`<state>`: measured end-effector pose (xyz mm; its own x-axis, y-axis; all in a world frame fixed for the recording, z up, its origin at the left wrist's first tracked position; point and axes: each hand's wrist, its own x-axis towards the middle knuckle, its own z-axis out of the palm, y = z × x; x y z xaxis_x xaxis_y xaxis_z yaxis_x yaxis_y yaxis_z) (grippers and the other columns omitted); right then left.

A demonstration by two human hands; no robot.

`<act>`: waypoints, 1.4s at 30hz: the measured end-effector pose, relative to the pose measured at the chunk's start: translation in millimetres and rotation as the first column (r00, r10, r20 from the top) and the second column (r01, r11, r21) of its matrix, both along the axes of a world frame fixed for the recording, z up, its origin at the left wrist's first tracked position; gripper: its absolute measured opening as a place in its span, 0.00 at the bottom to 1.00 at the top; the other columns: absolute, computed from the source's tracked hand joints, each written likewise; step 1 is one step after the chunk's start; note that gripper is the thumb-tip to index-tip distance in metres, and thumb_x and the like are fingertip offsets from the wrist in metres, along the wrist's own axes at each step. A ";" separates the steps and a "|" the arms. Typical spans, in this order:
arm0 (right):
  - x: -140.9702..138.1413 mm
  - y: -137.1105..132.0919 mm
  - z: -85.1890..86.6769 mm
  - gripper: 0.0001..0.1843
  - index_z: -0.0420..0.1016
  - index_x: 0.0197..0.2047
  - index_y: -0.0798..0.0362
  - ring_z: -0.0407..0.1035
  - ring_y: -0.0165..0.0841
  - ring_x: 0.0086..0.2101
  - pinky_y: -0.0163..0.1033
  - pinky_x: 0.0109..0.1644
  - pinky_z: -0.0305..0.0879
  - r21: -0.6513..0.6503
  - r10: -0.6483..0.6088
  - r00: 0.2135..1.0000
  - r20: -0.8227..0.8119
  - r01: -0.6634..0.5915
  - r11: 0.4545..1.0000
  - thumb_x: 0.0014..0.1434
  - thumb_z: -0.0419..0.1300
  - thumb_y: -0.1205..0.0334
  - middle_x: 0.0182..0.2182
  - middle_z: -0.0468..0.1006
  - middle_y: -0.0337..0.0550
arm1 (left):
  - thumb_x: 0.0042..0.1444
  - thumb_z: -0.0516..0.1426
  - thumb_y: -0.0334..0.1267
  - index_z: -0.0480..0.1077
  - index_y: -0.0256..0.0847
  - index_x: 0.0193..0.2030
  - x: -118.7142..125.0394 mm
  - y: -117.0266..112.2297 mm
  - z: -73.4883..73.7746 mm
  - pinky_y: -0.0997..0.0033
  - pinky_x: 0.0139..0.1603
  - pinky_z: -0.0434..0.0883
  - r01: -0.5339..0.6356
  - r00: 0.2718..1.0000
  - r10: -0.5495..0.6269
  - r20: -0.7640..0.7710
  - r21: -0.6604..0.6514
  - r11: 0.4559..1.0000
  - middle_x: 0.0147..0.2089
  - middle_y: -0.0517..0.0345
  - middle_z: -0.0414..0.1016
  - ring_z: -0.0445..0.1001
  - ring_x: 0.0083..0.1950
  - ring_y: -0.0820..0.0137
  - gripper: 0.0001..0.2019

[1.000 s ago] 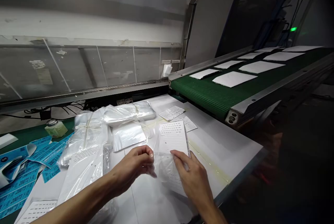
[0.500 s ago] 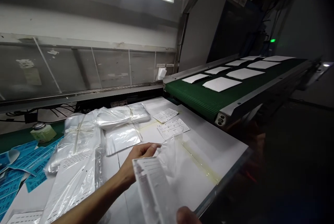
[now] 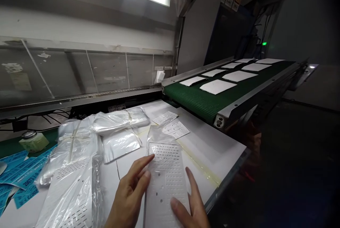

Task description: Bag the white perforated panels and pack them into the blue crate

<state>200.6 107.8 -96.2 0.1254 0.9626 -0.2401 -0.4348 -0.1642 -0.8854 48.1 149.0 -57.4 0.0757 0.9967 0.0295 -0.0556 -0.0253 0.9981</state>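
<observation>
A clear plastic bag [image 3: 158,135] encloses a stack of white slotted boards [image 3: 172,180], lying face up before me with the bag's loose end pointing away. My left hand [image 3: 131,191] grips the stack's left edge, index finger and thumb against the bag. On the opposite side my right hand [image 3: 192,203] holds it, thumb over the face and fingers along the right edge. Another bagged stack of slotted boards [image 3: 69,189] lies left of my left hand. Beyond the held bag are two small white printed boards [image 3: 176,129], one partly covered by the bag's end.
Bundles of clear bags [image 3: 120,120] tied with bands lie at the back left. Blue printed labels [image 3: 29,173] and a small square bottle [image 3: 33,141] are at far left. A green conveyor belt [image 3: 191,98] carrying several white boards [image 3: 217,86] runs off to the back right.
The bagged stack has turned from showing its edge to lying face up. My left hand has come back from the bag's loose end to the stack's left side; more of my right hand shows.
</observation>
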 end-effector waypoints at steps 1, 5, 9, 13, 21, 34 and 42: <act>2.5 4.5 0.5 0.51 0.39 0.66 0.43 0.68 0.47 0.49 0.51 0.51 0.63 0.040 0.016 0.996 0.086 -0.019 0.999 0.46 0.64 0.46 0.53 0.70 0.51 | 0.52 0.55 0.51 0.69 0.48 0.48 -0.3 -2.4 -1.2 0.64 0.47 0.71 -0.020 0.997 0.021 0.073 -0.012 1.000 0.49 0.54 0.73 0.71 0.50 0.59 0.18; 10.9 25.7 -3.0 0.36 0.60 0.58 0.49 0.69 0.45 0.48 0.47 0.50 0.65 0.187 0.113 0.920 0.375 -0.195 0.963 0.48 0.63 0.47 0.50 0.73 0.50 | 0.50 0.59 0.52 0.62 0.44 0.33 -4.6 2.6 -12.4 0.69 0.31 0.70 -0.146 0.977 0.151 0.149 -0.045 0.988 0.28 0.59 0.73 0.73 0.31 0.66 0.15; 11.4 39.7 -10.4 0.31 0.66 0.54 0.51 0.70 0.45 0.45 0.48 0.49 0.65 0.177 0.214 0.892 0.399 -0.304 0.936 0.48 0.63 0.49 0.45 0.76 0.48 | 0.45 0.63 0.49 0.56 0.46 0.55 -2.9 13.4 -19.6 0.65 0.39 0.73 -0.169 0.971 0.172 0.166 -0.033 0.985 0.38 0.56 0.76 0.76 0.38 0.63 0.32; 16.9 41.9 -6.4 0.31 0.62 0.55 0.50 0.66 0.45 0.50 0.49 0.53 0.62 0.262 0.086 0.895 0.437 -0.219 0.940 0.50 0.63 0.51 0.49 0.73 0.49 | 0.47 0.61 0.50 0.63 0.41 0.55 4.2 15.7 -23.4 0.65 0.47 0.71 -0.127 0.987 0.122 0.102 0.043 0.991 0.51 0.49 0.73 0.72 0.51 0.57 0.30; 31.6 47.6 32.4 0.14 0.71 0.39 0.49 0.67 0.40 0.42 0.41 0.45 0.64 0.405 -0.349 0.709 0.613 0.097 0.909 0.54 0.58 0.49 0.39 0.73 0.44 | 0.50 0.60 0.49 0.64 0.44 0.54 10.9 17.6 -27.8 0.67 0.48 0.71 -0.130 0.990 0.127 0.060 0.045 0.991 0.54 0.53 0.72 0.71 0.52 0.58 0.25; 40.0 46.8 49.8 0.09 0.75 0.35 0.51 0.67 0.32 0.34 0.37 0.41 0.66 0.227 -0.090 0.973 0.214 0.040 0.973 0.56 0.60 0.55 0.31 0.74 0.39 | 0.56 0.54 0.50 0.59 0.47 0.56 33.9 10.2 -36.9 0.62 0.57 0.62 -0.246 0.966 0.255 -0.040 0.148 0.958 0.57 0.54 0.67 0.65 0.58 0.58 0.22; 54.0 48.1 60.0 0.05 0.71 0.36 0.52 0.69 0.32 0.36 0.43 0.52 0.63 0.123 0.032 0.991 -0.133 -0.016 0.992 0.54 0.62 0.64 0.30 0.74 0.38 | 0.54 0.56 0.48 0.61 0.46 0.55 44.7 11.8 -42.2 0.61 0.58 0.63 -0.333 0.943 0.331 0.043 0.177 0.926 0.57 0.53 0.66 0.64 0.59 0.59 0.22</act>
<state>254.5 156.0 -36.2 0.0763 0.9880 -0.1341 -0.5488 -0.0707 -0.8329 92.8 160.8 -99.6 -0.2602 0.9427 0.2088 -0.0251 -0.2228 0.9745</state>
